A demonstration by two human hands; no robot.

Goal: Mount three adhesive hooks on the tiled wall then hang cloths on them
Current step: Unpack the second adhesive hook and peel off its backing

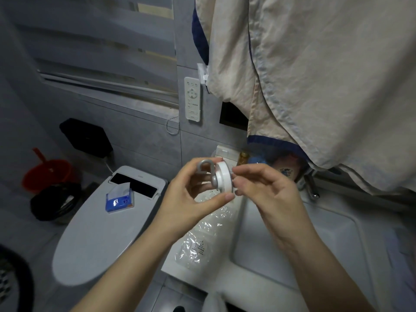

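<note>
Above the sink (281, 233), your left hand (191, 194) grips the adhesive hook (221, 176) by its rim; your right hand (267, 188) pinches its back. A plastic bag (202, 239) lies on the sink's left edge.

Hanging cloths (315, 75) curtain the tiled wall (146, 140) at right; bare tile lies open beside the remote (192, 99).

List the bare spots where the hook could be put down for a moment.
The toilet lid is bare in front of the tissue pack. The sink basin right of the plastic bag is bare too. The ledge behind the hands, under the hanging cloth, is crowded with bottles.
</note>
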